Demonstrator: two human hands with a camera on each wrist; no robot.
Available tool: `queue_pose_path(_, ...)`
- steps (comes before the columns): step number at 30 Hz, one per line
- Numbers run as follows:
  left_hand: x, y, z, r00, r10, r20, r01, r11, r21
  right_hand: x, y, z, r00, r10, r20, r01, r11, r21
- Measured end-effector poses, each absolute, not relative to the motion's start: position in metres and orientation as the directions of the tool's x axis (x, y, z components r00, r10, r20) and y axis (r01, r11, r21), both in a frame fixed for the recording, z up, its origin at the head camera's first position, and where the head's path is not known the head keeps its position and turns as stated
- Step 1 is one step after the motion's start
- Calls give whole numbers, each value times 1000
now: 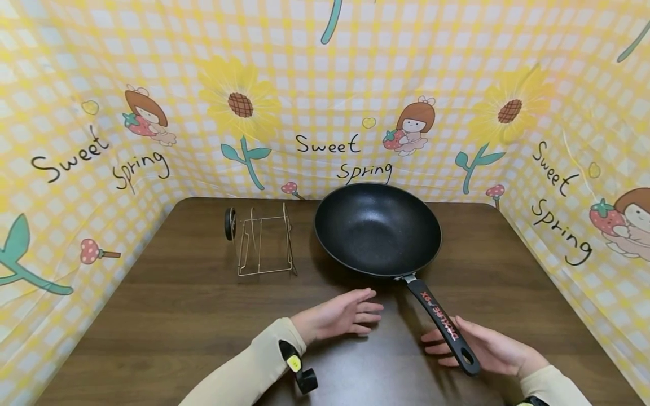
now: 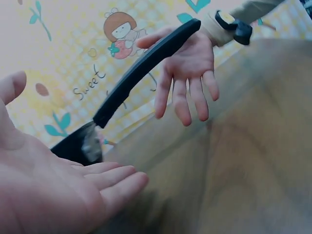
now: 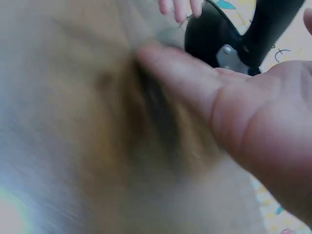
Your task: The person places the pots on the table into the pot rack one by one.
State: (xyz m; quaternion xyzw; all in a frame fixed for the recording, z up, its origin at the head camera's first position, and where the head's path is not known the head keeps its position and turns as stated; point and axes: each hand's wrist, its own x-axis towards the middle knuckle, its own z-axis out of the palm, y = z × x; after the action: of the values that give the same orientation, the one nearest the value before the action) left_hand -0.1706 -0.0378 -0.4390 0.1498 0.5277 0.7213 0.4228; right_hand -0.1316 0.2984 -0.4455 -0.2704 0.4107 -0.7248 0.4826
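Note:
A black wok (image 1: 378, 228) stands at the back of the table, its long black handle (image 1: 442, 324) slanting toward the front right. My right hand (image 1: 487, 344) is beside the handle, its fingers extending underneath and its thumb at the near side. In the left wrist view, the same right hand (image 2: 192, 63) shows straight, spread fingers and a bare palm behind the handle. My left hand (image 1: 340, 317) hovers in front of the wok with fingers extended and nothing in them. From the right wrist view, the right palm (image 3: 273, 117) appears close by the handle's base.
Left of the wok is a gold wire rack (image 1: 264, 245) with a round black piece (image 1: 230, 224) at its left side. Everything sits on a dark brown wooden table (image 1: 167, 316). A yellow checked cloth (image 1: 325, 84) with cartoon prints surrounds the back and sides.

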Motion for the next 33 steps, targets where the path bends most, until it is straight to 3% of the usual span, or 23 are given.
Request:
queue_pose_path(8,-175,-2,-449,-580,782,-227,-606,-228,762,-121,281,-459,-339,-930,144,584,-328,-742)
queue_pose_path(19,-175,49,-456,-566,796,-214,-677,-300,672,-107,266,-473,-359,-874,328,618,-486,-618)
queue_pose_path(33,-178,85,-456,-687,714,-131,-607,-465,644,-104,259,-468,-442,-815,374,589,-579,-564)
